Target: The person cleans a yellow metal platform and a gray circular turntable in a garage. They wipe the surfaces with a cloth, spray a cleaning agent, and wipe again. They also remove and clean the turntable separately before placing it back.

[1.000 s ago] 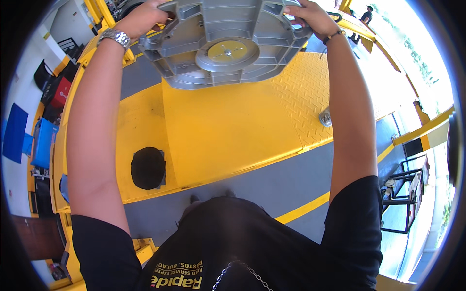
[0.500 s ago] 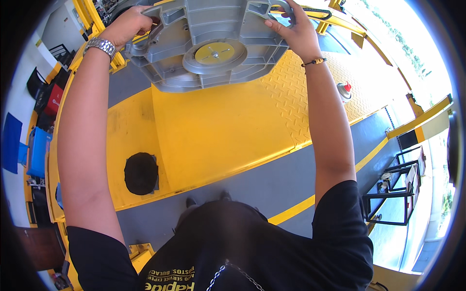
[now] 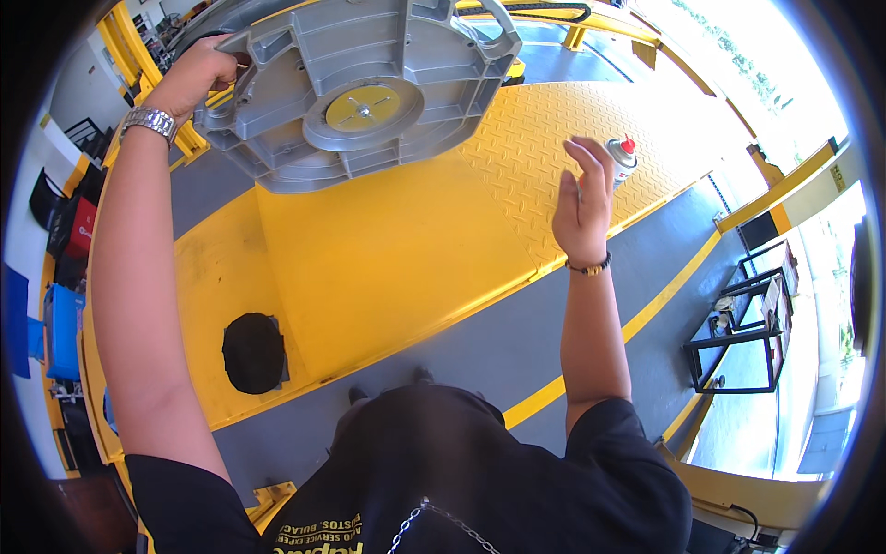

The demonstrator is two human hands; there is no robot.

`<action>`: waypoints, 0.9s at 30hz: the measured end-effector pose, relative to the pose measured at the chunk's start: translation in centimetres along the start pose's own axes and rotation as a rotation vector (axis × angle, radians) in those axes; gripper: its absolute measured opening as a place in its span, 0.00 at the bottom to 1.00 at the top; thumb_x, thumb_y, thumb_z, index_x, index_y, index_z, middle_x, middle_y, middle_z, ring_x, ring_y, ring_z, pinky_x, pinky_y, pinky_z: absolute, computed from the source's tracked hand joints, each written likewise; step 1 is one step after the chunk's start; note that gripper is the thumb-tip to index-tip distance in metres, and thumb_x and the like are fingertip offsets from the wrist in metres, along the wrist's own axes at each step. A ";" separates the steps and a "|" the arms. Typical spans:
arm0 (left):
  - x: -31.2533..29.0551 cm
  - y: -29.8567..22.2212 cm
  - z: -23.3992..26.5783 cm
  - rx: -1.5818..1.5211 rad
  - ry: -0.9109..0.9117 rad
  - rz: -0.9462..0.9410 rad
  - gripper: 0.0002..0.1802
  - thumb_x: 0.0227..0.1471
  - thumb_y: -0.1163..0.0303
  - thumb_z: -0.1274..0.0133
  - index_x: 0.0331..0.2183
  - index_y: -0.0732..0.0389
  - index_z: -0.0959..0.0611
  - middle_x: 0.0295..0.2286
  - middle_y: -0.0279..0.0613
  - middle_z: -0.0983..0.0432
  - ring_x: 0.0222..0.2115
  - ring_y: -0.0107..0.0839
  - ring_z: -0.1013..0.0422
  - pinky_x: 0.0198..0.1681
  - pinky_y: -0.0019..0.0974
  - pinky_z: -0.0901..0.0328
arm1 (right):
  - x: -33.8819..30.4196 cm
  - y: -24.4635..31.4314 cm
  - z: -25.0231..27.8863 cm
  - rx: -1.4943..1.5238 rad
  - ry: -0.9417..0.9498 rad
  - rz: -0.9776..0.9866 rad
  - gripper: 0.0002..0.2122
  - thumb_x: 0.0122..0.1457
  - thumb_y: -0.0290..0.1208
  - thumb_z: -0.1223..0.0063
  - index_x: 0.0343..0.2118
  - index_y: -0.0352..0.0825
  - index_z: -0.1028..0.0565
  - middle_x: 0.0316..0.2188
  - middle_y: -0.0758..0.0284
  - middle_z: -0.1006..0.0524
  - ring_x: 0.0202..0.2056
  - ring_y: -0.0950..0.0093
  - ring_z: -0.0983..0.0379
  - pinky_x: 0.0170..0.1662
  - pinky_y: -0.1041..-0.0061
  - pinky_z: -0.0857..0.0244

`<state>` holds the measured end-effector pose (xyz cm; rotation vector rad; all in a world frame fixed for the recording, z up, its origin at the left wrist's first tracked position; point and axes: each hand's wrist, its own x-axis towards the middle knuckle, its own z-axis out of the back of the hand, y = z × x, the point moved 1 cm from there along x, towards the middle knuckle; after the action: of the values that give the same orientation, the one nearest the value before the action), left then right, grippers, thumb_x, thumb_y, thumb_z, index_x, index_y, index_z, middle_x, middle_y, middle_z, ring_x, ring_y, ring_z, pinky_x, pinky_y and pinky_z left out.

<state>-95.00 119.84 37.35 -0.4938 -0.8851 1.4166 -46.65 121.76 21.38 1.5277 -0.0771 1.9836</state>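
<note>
My left hand (image 3: pixel 196 78) grips the upper left edge of a large grey ribbed plate (image 3: pixel 277 97), its fingers curled round the rim. The plate hangs tilted above the yellow platform. A yellow disc (image 3: pixel 363 108) with a bolt sits at its middle, and a looped handle (image 3: pixel 503 30) stands out at its upper right. Apart from the plate, my right hand (image 3: pixel 584 201) is raised with its fingers stretched out and holds nothing. Just beyond it a spray can (image 3: pixel 622 160) with a red nozzle stands on the platform, partly hidden by the fingers.
The yellow platform (image 3: pixel 369 249) has a tread-patterned part at the right. A round black pad (image 3: pixel 254 353) lies at its near left. Black metal frames (image 3: pixel 738 365) stand on the floor at the right. A blue case (image 3: pixel 65 331) is at the far left.
My right hand has let go of the plate and moved down and right, towards the spray can. The plate, still in my left hand, has shifted left in view and tilted.
</note>
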 end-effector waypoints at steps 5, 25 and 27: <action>0.1 0.2 0.4 0.042 -0.026 -0.038 0.24 0.44 0.71 0.51 0.46 0.66 0.21 0.28 0.29 0.27 0.27 0.17 0.36 0.35 0.24 0.37 | -5.7 -4.3 4.0 -0.264 -0.149 -0.251 0.16 0.58 0.19 0.48 0.50 0.33 0.26 0.51 0.59 0.27 0.51 0.63 0.31 0.53 0.66 0.36; 3.8 1.4 0.5 0.743 0.073 -0.273 0.08 0.45 0.71 0.44 0.24 0.66 0.16 0.20 0.50 0.23 0.19 0.35 0.27 0.22 0.39 0.34 | -16.7 24.9 -16.8 0.859 0.970 0.026 0.09 0.56 0.26 0.46 0.39 0.31 0.23 0.44 0.57 0.25 0.45 0.59 0.26 0.49 0.63 0.30; 3.8 0.6 0.3 0.468 0.060 -0.038 0.07 0.44 0.71 0.44 0.23 0.65 0.16 0.19 0.51 0.23 0.19 0.35 0.27 0.22 0.38 0.34 | -20.0 29.5 -22.4 0.623 1.071 0.397 0.08 0.56 0.28 0.48 0.38 0.33 0.23 0.42 0.57 0.26 0.46 0.60 0.28 0.46 0.64 0.30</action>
<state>-95.91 123.54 37.98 -0.1622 -0.4870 1.5066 -77.99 98.47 5.60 0.5543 0.7875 3.0813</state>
